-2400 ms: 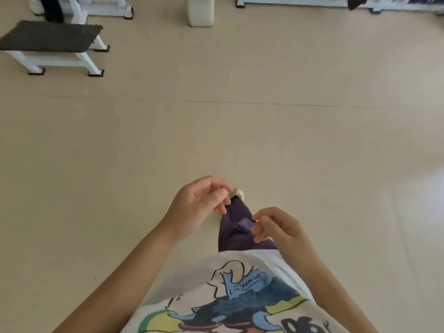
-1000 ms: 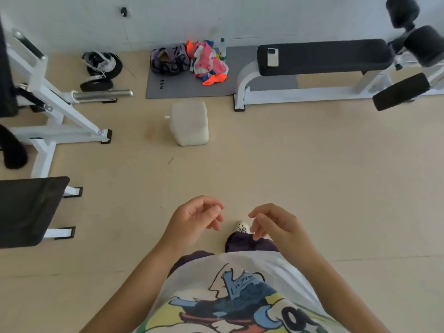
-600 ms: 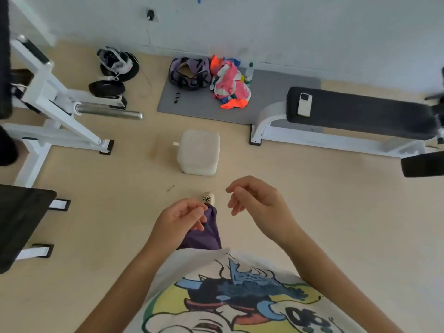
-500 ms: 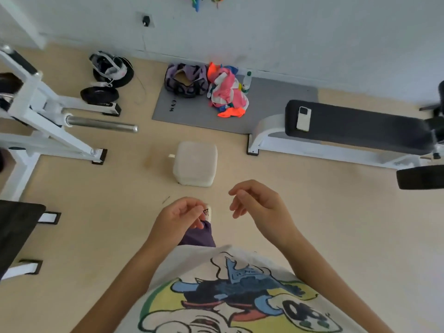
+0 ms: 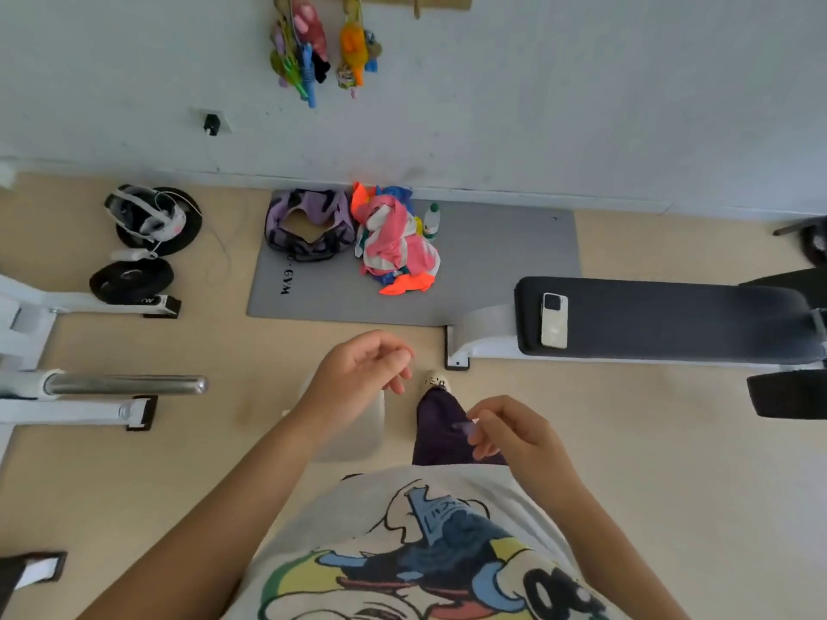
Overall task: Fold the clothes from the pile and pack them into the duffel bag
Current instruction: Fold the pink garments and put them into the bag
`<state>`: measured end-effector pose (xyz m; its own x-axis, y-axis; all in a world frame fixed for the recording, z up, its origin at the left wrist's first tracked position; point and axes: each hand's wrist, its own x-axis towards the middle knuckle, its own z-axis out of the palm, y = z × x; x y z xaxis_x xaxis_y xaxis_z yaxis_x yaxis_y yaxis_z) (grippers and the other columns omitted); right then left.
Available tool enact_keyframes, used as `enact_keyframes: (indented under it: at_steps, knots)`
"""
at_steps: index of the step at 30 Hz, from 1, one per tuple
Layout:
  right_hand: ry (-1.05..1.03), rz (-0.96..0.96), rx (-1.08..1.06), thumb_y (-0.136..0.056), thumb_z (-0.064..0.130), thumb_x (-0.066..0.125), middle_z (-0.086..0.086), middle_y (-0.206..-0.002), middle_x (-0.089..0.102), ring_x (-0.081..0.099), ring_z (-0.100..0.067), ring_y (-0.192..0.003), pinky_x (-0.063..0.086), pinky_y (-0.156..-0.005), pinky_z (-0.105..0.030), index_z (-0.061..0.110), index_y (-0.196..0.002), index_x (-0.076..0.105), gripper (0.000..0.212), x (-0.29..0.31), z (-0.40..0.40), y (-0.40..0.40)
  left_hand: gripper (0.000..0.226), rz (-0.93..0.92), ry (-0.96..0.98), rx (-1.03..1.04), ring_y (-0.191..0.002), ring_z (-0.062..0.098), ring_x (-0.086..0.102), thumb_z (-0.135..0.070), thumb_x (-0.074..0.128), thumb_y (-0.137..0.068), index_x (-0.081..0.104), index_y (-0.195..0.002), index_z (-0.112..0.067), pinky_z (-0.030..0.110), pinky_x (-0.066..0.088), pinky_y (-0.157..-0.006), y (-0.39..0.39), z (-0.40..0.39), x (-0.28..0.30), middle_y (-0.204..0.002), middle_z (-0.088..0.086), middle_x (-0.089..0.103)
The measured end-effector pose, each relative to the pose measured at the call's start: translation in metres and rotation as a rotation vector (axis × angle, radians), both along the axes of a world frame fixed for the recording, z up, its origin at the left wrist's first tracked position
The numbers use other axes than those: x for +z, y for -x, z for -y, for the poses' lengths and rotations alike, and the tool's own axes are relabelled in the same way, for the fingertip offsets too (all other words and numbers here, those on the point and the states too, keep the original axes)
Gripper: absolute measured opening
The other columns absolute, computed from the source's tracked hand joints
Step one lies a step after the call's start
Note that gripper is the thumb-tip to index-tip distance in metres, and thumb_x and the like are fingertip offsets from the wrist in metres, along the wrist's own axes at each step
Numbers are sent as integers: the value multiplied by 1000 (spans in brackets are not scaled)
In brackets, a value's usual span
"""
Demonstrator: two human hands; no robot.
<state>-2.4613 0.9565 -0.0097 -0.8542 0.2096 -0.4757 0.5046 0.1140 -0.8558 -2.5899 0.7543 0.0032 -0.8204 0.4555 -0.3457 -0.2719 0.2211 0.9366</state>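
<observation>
Clothes pile [image 5: 396,243]: heap of pink, white, orange and blue fabric on grey mat [image 5: 492,270], far side of room by wall [image 5: 581,105]. Pile unfolded, untouched.

Duffel bag [image 5: 309,223]: purple w/ black pattern, top open, on same mat, touching pile's left edge. Inside can't be made out.

Small bottle [image 5: 432,220] stands just beside pile on its right, green cap.

Left hand [image 5: 358,373]: raised in front of body, fingers loosely curled, thumb near fingertips, holding nothing. Well apart from pile and bag.

Right hand [image 5: 514,436]: lower, nearer body, fingers half-curled, empty; a blurred purplish bit at the fingertips, can't tell what it is.

Person standing; printed t-shirt [image 5: 425,552], dark purple trouser leg [image 5: 438,427], light shoe [image 5: 436,380] pointing toward mat.

Surroundings: black padded bench [image 5: 671,315] on right w/ phone [image 5: 555,319] lying on its end. White cube-like block [image 5: 358,434] on floor partly behind left forearm. Weight plates [image 5: 132,279] and headset [image 5: 143,212] on left, steel bar [image 5: 125,384] on white rack. Coloured items hang on wall [image 5: 313,51].
</observation>
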Motion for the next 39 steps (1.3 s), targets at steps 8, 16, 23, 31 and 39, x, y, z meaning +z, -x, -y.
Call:
enact_keyframes:
  at_steps: [8, 16, 23, 31, 39]
  knots:
    - [21, -49, 210, -97, 9, 51, -5, -74, 66, 62, -18, -64, 52, -72, -38, 14, -92, 67, 17, 6, -65, 210, 18, 77, 134, 214, -66, 18, 65, -9, 57, -96, 71, -90, -18, 23, 52, -66, 111, -35, -12, -77, 3, 71]
    - [36, -223, 326, -98, 12, 53, -9, -85, 67, 64, -20, -68, 52, -72, -37, 18, -91, 66, 16, 32, -47, 376, 13, 109, 174, 424, -63, 14, 65, -14, 59, -96, 71, -92, -12, 27, 53, -67, 218, -30, -11, -75, 2, 71]
    - [94, -241, 191, -98, 9, 52, -11, -77, 66, 64, -17, -66, 52, -67, -35, 10, -96, 67, 15, 17, -7, 471, 13, 170, 144, 358, -63, 15, 64, -14, 60, -95, 71, -93, -8, 34, 51, -71, 346, 8, -32, -73, 1, 70]
    - [-1, 71, 18, -97, 8, 53, -4, -74, 66, 64, -22, -64, 53, -68, -37, 29, -88, 68, 27, -73, 37, 549, 12, 197, 68, 48, -69, 16, 66, -20, 61, -95, 71, -92, -14, 25, 54, -71, 539, 47, -102, -78, 2, 71]
    - [-74, 258, -120, -93, 11, 55, -3, -75, 67, 65, -18, -60, 51, -60, -27, 22, -86, 68, 18, -330, -1, 656, 11, 242, 189, -12, -58, 9, 62, -15, 61, -94, 68, -86, -12, 16, 48, -57, 656, -1, -393, -68, -2, 69]
